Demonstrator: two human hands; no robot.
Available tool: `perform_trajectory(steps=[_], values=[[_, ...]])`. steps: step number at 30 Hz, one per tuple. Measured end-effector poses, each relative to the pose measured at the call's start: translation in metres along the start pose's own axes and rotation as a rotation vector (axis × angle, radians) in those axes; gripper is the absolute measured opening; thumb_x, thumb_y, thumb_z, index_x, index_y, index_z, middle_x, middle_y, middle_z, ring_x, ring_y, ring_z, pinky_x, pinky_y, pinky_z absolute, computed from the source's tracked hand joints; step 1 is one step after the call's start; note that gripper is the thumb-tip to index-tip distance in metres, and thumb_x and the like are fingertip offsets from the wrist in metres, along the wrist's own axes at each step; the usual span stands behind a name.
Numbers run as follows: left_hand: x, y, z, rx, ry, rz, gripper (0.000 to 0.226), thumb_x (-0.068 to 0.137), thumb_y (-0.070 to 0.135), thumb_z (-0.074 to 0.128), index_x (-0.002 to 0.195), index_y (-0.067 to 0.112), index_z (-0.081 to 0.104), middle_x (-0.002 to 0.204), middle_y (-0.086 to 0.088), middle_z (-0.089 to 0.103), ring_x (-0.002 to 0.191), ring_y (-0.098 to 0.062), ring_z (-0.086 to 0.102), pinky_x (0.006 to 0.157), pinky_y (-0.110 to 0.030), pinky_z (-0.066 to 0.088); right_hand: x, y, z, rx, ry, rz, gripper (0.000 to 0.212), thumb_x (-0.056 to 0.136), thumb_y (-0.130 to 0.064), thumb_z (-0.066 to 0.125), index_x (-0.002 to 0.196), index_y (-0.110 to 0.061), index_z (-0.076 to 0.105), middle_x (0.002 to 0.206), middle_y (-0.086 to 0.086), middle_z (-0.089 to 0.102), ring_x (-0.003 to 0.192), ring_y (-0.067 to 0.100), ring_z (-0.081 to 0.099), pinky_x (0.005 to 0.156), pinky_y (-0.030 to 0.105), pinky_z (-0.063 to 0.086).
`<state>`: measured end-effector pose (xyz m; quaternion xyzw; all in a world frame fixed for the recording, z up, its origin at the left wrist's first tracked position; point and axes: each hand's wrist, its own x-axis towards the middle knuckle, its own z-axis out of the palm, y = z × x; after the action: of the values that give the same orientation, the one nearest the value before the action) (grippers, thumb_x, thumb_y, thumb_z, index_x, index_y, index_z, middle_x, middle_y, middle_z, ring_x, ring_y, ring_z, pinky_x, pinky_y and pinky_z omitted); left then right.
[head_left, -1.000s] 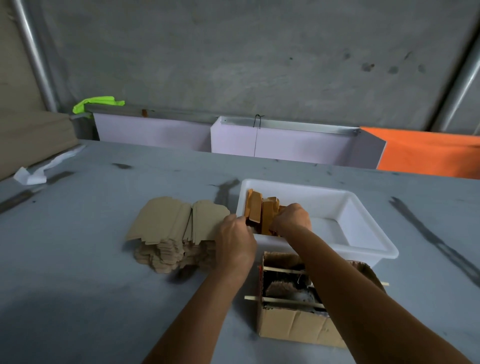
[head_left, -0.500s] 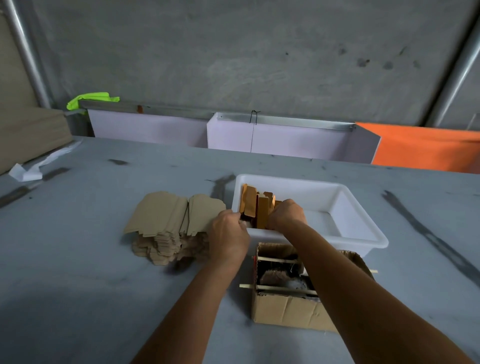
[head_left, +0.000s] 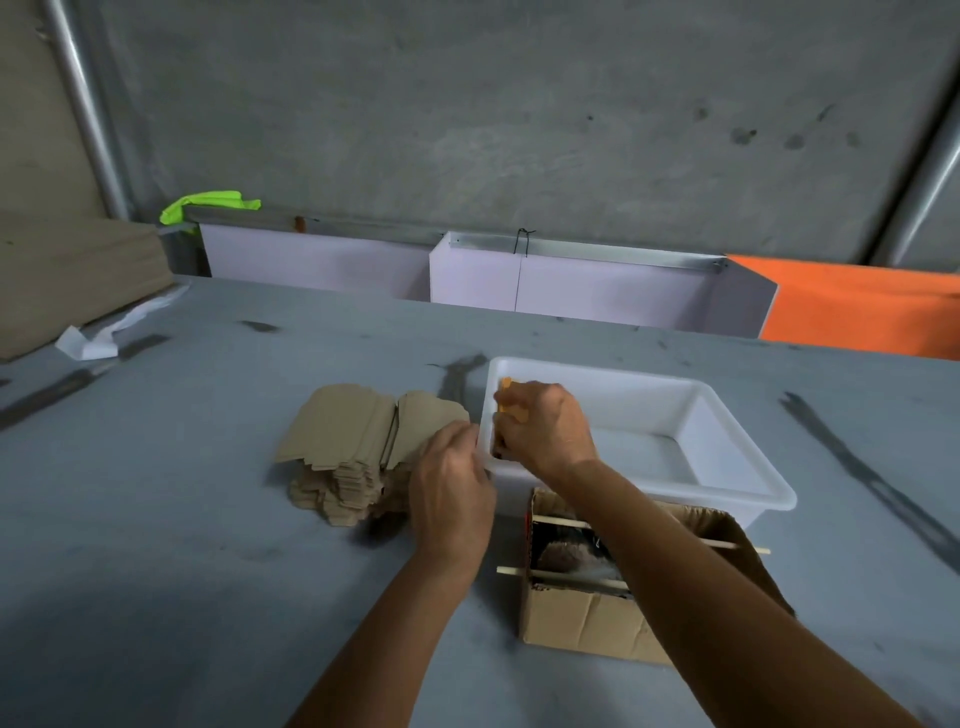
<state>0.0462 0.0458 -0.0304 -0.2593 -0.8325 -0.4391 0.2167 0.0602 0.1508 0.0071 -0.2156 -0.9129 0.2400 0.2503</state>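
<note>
right hand (head_left: 545, 431) clasps orange pieces (head_left: 508, 385) mid-frame in white tub (head_left: 623, 372), left hand (head_left: 451, 488) grip unreadable; risk: loose clasp scatters pieces outside tub.

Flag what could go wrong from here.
The right hand grips orange pieces at the left end of the white tub; loose ones might slip. Its forearm passes over the cardboard box, so dropping lower could knock the thin sticks. The left hand sits beside the fanned cardboard stack and might nudge it.
</note>
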Motion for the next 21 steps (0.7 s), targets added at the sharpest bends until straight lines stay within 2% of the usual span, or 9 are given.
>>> perform_trajectory(steps=[2,5,8,12,16,21], values=[[-0.001,-0.007,-0.009,-0.036,0.09,-0.03,0.033,0.073,-0.021,0.055,0.1,-0.007,0.068,0.103,-0.02,0.069,0.098,-0.037,0.064,0.084,-0.038,0.049,-0.005,-0.015,0.008,0.035,-0.09,-0.076,0.034,0.088,-0.02,0.063,0.122,-0.019,0.063,0.124,0.004,0.06,0.117,0.02,0.052,0.101,0.03,0.043],[0.002,-0.021,-0.021,-0.045,0.157,-0.073,0.038,0.064,-0.024,0.056,0.097,-0.009,0.069,0.101,-0.024,0.068,0.097,-0.041,0.064,0.086,-0.042,0.049,-0.008,-0.03,0.021,-0.06,-0.225,-0.198,0.047,0.085,-0.023,0.066,0.13,-0.017,0.055,0.131,0.007,0.055,0.123,0.02,0.049,0.106,0.031,0.039],[0.004,-0.033,-0.03,-0.054,0.139,-0.158,0.038,0.066,-0.021,0.055,0.1,-0.009,0.068,0.103,-0.024,0.067,0.101,-0.041,0.062,0.088,-0.041,0.047,-0.012,-0.043,0.033,-0.306,-0.324,-0.287,0.044,0.087,-0.033,0.062,0.125,-0.011,0.056,0.122,0.011,0.059,0.116,0.025,0.051,0.101,0.035,0.041],[0.003,-0.044,-0.035,-0.072,0.083,-0.266,0.041,0.076,-0.015,0.048,0.112,-0.004,0.065,0.112,-0.022,0.065,0.111,-0.037,0.056,0.094,-0.039,0.039,-0.02,-0.052,0.045,-0.534,-0.312,-0.391,0.028,0.092,-0.029,0.055,0.116,-0.017,0.062,0.109,0.006,0.065,0.106,0.023,0.056,0.095,0.03,0.04],[0.003,-0.047,-0.035,-0.078,0.061,-0.293,0.042,0.081,-0.012,0.045,0.117,-0.003,0.062,0.119,-0.019,0.062,0.117,-0.033,0.053,0.099,-0.037,0.038,-0.024,-0.054,0.047,-0.525,-0.232,-0.422,0.023,0.094,-0.016,0.048,0.11,-0.013,0.064,0.104,0.008,0.067,0.099,0.026,0.059,0.088,0.03,0.039],[0.002,-0.048,-0.034,-0.105,0.062,-0.311,0.043,0.082,-0.012,0.046,0.122,-0.001,0.06,0.123,-0.017,0.061,0.12,-0.031,0.052,0.1,-0.032,0.036,-0.025,-0.054,0.05,-0.433,-0.216,-0.383,0.018,0.092,-0.021,0.055,0.101,-0.01,0.066,0.096,0.008,0.067,0.092,0.025,0.061,0.075,0.028,0.041]])
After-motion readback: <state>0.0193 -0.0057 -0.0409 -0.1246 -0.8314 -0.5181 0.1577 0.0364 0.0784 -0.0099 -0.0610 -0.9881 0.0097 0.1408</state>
